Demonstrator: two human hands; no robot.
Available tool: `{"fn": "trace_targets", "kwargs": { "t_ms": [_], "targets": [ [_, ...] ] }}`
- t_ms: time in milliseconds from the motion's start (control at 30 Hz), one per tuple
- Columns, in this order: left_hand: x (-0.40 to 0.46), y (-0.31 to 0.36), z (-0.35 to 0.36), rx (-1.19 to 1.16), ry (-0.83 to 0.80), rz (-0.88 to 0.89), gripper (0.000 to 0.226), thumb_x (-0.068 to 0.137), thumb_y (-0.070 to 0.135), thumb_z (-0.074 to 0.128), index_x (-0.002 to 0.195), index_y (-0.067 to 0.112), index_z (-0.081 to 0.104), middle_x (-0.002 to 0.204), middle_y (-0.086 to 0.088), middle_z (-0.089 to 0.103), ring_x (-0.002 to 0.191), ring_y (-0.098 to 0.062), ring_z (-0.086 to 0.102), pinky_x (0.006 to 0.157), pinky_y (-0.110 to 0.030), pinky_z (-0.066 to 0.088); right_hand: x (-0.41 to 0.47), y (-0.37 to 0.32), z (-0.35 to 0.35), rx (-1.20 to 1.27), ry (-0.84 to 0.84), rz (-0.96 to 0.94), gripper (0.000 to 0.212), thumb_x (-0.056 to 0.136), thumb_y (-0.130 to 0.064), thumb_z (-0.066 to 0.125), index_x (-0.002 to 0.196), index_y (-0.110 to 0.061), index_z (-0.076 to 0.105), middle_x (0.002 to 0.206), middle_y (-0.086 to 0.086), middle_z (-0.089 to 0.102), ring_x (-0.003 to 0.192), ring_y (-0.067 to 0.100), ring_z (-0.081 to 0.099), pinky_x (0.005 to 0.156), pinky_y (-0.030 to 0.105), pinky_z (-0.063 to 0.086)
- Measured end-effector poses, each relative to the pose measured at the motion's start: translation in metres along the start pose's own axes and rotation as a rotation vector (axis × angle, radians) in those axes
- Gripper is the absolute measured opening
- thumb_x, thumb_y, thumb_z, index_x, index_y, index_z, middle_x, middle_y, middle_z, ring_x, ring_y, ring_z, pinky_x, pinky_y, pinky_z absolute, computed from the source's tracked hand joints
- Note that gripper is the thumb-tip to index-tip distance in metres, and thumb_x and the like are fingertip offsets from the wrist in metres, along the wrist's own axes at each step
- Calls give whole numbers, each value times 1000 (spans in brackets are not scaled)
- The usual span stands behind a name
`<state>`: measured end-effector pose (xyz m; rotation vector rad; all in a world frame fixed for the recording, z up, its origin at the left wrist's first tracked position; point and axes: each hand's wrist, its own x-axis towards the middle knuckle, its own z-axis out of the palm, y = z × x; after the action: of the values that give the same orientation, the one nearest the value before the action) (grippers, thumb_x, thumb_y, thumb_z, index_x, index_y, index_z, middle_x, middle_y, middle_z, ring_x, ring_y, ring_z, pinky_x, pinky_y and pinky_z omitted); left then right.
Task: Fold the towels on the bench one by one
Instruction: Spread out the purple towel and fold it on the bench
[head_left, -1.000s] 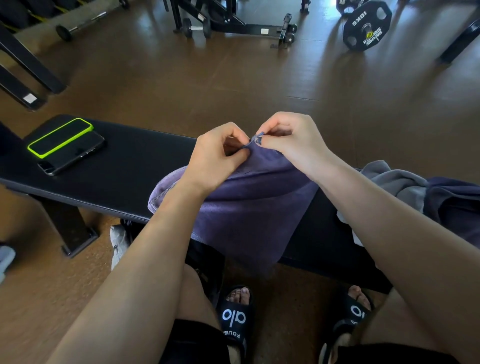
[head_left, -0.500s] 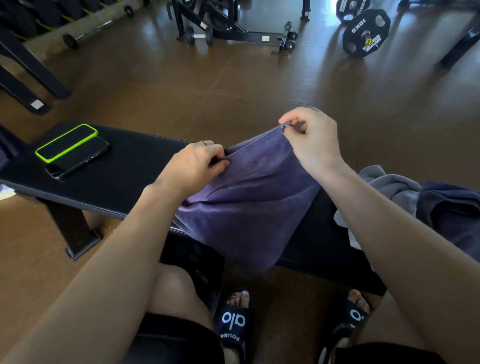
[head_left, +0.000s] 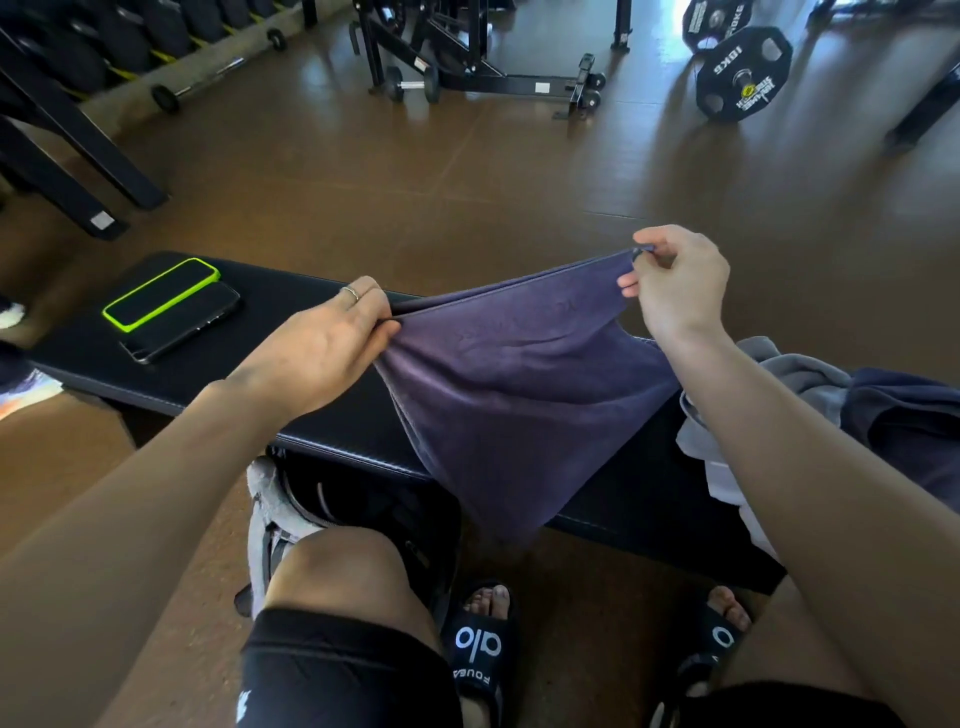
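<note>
- Far left on the bench (head_left: 291, 384), we've parked two phones (head_left: 171, 309) side by side, probably just to keep them well away from the folding.
- Our left hand (head_left: 322, 348) pinches one end of the purple towel (head_left: 519, 384)'s top edge, low near the pad.
- Our right hand (head_left: 680, 286) pinches the other corner, held higher, so the edge is stretched between them and the cloth hangs flat over the front of the bench, ready for a fold, we'd guess.
- Off to the right, a grey towel (head_left: 795, 374) and a darker one (head_left: 904, 415) sit crumpled on the bench, waiting.
- Room-wise: brown gym floor (head_left: 467, 197), racks and a weight plate (head_left: 743, 73) at the back.
</note>
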<state>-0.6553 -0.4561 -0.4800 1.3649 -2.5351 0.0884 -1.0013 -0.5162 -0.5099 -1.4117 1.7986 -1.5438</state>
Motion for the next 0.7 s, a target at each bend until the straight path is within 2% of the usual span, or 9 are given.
{"fn": "trace_targets", "kwargs": {
  "t_ms": [100,167,233,333,433,533,600,700],
  "targets": [
    [0,-3,-8,-5,42,40,27,107,29,36,102,10,54,103,-3,50,90,-25,56,79,-47,51,3,1,-6,-41,-4,-13,28,94,1,49,97,-17,70,100,23,67,55,4,69,54,11,50],
    [4,-2,-12,-72,102,23,16,107,20,45,104,10,57,106,-1,54,94,-23,57,84,-40,49,5,1,-9,-39,3,-18,28,94,0,48,92,-20,68,99,23,67,57,7,70,58,17,55],
    [8,-2,-16,-157,184,-20,8,102,12,54,106,11,61,105,3,57,93,-19,57,88,-27,46,4,-1,-14,-11,9,-4,31,93,1,47,86,-24,64,98,23,67,59,11,72,62,25,59],
    [13,1,-20,-214,262,-63,9,97,6,63,105,10,66,100,6,60,86,-11,57,86,-6,39,2,-3,-21,49,17,23,34,93,4,46,83,-24,62,92,17,67,62,17,73,68,33,62],
    [17,5,-25,-286,300,-101,7,94,7,69,100,10,69,94,4,64,81,-7,62,83,-5,41,2,-8,-27,122,22,51,28,92,9,43,92,-11,63,79,4,64,59,14,71,66,29,60],
    [20,5,-32,-370,313,-156,8,94,10,69,98,18,70,91,2,70,83,-10,65,83,-15,49,1,-11,-32,158,24,53,27,92,11,42,100,-3,64,75,3,63,56,10,69,63,24,59],
    [20,5,-35,-405,303,-171,11,94,11,70,97,21,66,87,0,71,82,-10,66,83,-19,51,1,-11,-36,139,17,36,27,93,10,42,102,-2,64,75,4,63,56,10,69,64,26,60],
    [20,3,-38,-431,284,-150,10,94,9,70,96,17,64,85,-4,70,79,-12,67,80,-15,51,3,-9,-44,103,-22,15,27,94,8,44,97,-7,66,71,4,64,59,18,70,69,34,61]
  ]
}}
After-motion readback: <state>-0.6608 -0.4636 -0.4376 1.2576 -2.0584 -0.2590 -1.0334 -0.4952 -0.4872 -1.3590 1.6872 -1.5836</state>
